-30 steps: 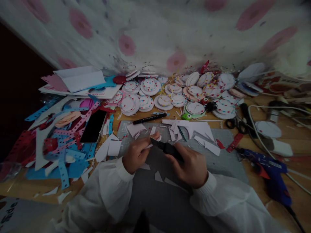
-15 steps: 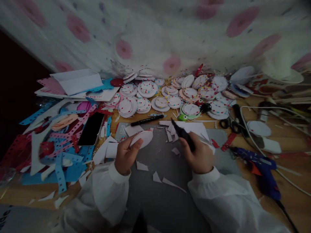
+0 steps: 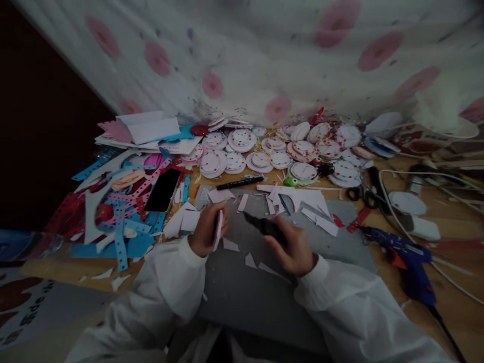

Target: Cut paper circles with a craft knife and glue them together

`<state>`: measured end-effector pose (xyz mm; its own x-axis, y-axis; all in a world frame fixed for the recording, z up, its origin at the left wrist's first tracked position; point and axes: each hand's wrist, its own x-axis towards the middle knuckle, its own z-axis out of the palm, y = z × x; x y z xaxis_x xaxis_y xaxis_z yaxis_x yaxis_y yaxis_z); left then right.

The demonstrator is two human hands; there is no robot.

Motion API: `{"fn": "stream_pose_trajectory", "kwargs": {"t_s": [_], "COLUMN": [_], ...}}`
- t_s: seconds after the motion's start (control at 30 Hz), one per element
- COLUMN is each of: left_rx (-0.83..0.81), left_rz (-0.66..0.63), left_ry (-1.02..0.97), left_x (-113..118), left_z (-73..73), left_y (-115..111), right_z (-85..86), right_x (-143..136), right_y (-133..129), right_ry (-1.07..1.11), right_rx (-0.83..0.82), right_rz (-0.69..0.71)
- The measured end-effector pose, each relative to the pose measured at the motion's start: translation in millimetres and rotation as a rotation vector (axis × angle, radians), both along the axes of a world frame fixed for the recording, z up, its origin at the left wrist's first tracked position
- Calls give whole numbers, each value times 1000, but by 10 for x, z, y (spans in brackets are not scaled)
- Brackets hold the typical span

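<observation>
A floral curtain (image 3: 245,60) lines the far edge of the table (image 3: 467,320); left hand (image 3: 207,228) grips an upright white disc (image 3: 218,230), right hand (image 3: 295,247) a utility knife (image 3: 270,229).

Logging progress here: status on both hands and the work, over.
Left hand gripping white piece, edge-on to camera. Right hand holding knife, tip clear of piece. Paper scraps on mat around hands.

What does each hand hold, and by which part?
Left hand: thin white paper-like piece, by its flat faces. Right hand: slender black knife, by its handle.
</observation>
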<state>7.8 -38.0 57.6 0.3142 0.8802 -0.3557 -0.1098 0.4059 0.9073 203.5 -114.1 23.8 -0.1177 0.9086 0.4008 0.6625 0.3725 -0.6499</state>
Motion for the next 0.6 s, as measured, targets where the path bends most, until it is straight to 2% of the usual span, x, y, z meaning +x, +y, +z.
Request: {"fn": "stream_pose_trajectory", "kwargs": {"t_s": [0.13,0.23,0.4,0.6], "left_rx": [-16,-57,-111,-154], "left_rz": [-152,-241,-292,-314], "left_ry": [-72,-93,-109,-134], "left_x": [216,261,218,225], "left_z": [-81,-160,-271,-301], "left_y": [13,0,-3,-9], "right_z": [14,19,27,19], "right_x": [-122,-165,-164,-148], "right_y": [-47,-50,-33,-21], "right_ry": [-142,-205,-250,-250], "right_rx": [180,224,256,242], "right_rz": [124,140,130,143]}}
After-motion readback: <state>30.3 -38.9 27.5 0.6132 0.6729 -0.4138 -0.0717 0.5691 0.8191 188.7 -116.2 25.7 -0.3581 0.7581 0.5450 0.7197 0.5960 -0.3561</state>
